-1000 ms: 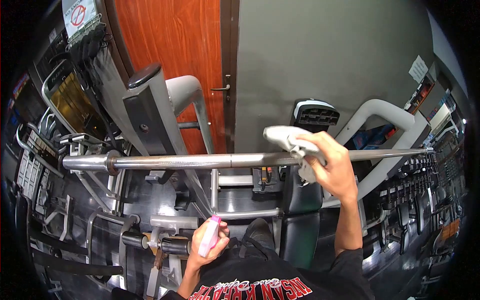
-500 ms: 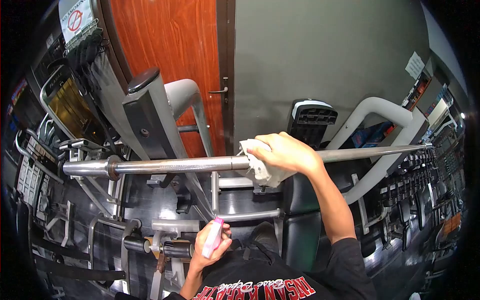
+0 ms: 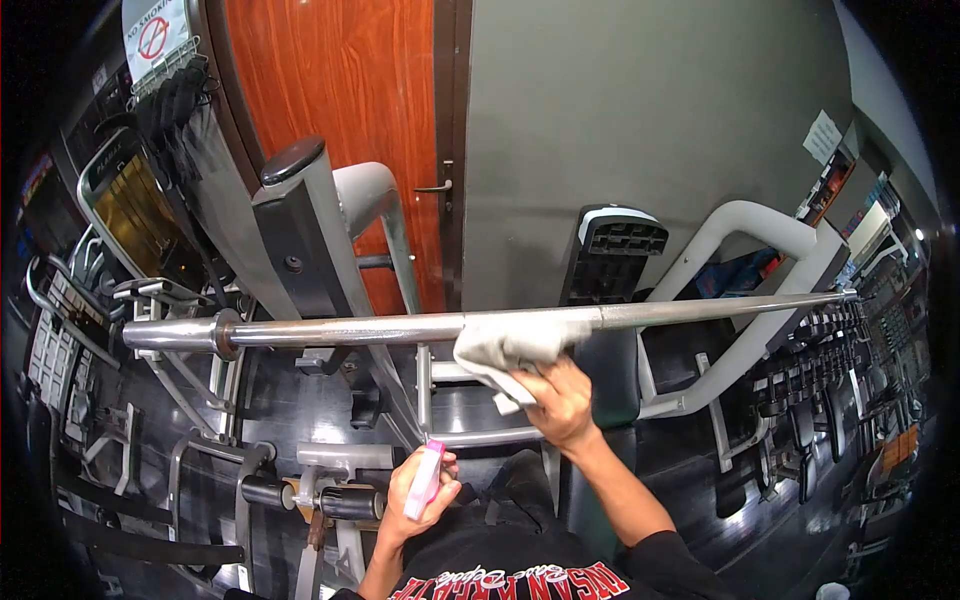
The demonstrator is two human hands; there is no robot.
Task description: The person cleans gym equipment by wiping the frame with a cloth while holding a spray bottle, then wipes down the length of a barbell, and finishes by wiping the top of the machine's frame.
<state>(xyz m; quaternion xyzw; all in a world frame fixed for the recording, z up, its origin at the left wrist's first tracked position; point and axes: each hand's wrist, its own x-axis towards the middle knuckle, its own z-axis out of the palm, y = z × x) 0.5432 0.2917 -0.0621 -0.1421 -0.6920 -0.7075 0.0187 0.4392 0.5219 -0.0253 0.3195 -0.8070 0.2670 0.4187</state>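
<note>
A steel barbell [image 3: 380, 331] runs across the view, its thick sleeve at the left. My right hand [image 3: 562, 402] is below the bar, closed on a pale cloth [image 3: 490, 356]. The cloth lies against the near side of the bar around its middle and is slightly blurred. Low in the view, my left hand [image 3: 412, 492] grips a pink-and-white spray bottle [image 3: 427, 482]. Its top shows above the fingers; the hand and the viewing angle hide its lower part.
Grey machine frames rise at the left [image 3: 310, 240] and right [image 3: 775, 225]. A black padded bench [image 3: 605, 400] stands beneath the bar. Behind are a wooden door [image 3: 340, 90] and a grey wall [image 3: 650, 100]. A rack of dumbbells [image 3: 815, 365] stands at the right.
My right hand has swung from above the bar to below it, bringing the cloth to the near side. The left hand still holds the spray bottle in nearly the same place.
</note>
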